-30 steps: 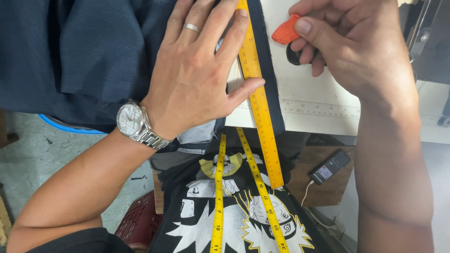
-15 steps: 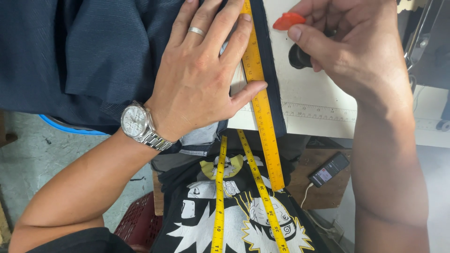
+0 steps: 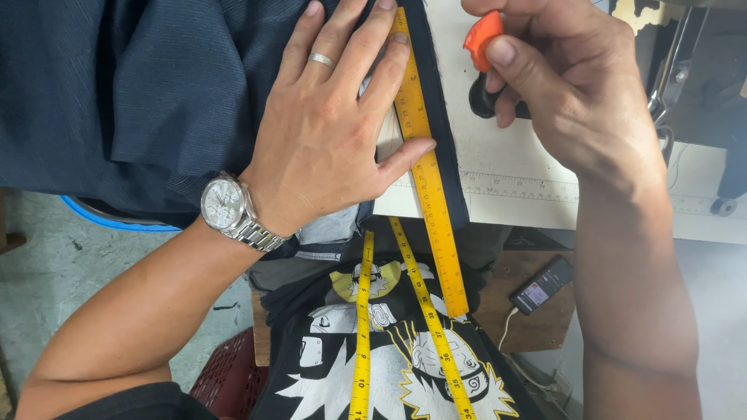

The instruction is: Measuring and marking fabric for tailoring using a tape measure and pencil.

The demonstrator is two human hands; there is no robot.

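On the dark fabric [image 3: 156, 93], your left hand [image 3: 327, 140] lay flat, fingers spread, pinning the yellow ruler [image 3: 428, 179] under its fingertips; your right hand [image 3: 576, 85] pinched orange chalk [image 3: 481, 37].

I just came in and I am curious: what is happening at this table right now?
A person is working on dark blue cloth at a white table. The left hand lies flat, pressing a yellow ruler onto the cloth's edge. The right hand pinches a small orange piece just beside the ruler. A yellow tape measure hangs down the person's front.
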